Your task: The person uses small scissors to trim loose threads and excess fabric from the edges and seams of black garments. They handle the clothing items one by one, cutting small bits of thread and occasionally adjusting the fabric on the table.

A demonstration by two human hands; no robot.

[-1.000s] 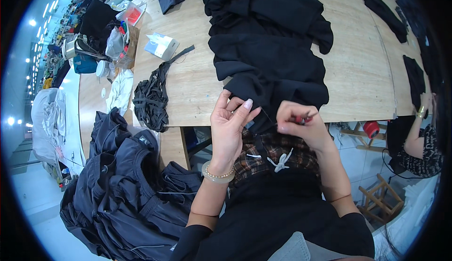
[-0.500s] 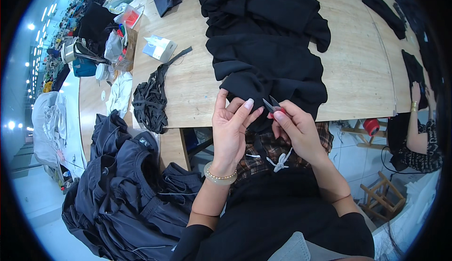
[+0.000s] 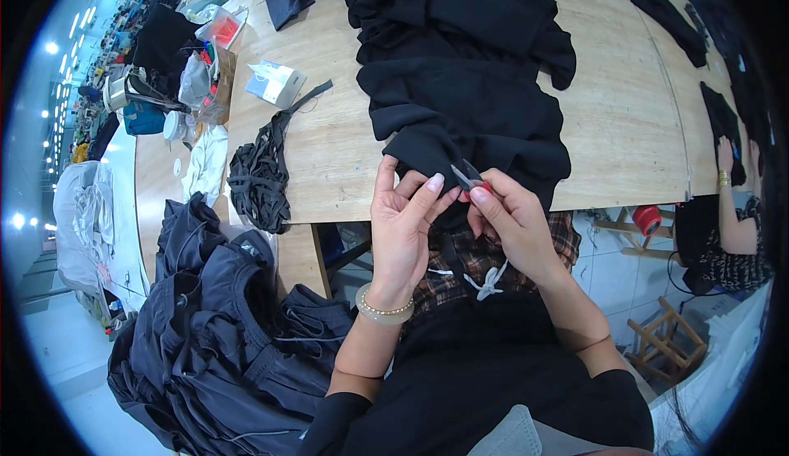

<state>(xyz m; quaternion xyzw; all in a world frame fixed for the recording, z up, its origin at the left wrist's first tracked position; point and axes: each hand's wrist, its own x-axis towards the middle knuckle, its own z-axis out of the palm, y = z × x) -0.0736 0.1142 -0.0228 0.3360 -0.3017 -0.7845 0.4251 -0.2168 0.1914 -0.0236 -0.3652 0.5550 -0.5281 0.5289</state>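
A long black garment (image 3: 460, 94) lies bunched along the table, its near end hanging at the front edge. My left hand (image 3: 406, 213) is closed on that near end, the cloth held up between its fingers. In my right hand (image 3: 514, 222) is a pair of small thread snips (image 3: 467, 177) with dark pointed blades and red on the grip. The blades point up and to the left, against the black cloth just right of my left fingertips. Whether they are cutting a thread cannot be made out.
Left of the garment lie a heap of dark straps (image 3: 261, 180) and a tissue box (image 3: 275, 84). Dark trousers (image 3: 222, 324) are piled at lower left. Another person's arm (image 3: 730, 209) reaches in at right, near a wooden stool (image 3: 667, 339) and a red round object (image 3: 647, 221).
My right hand has shifted slightly left with the snips, bringing the blades closer to my left fingertips. My left hand keeps its place on the cloth.
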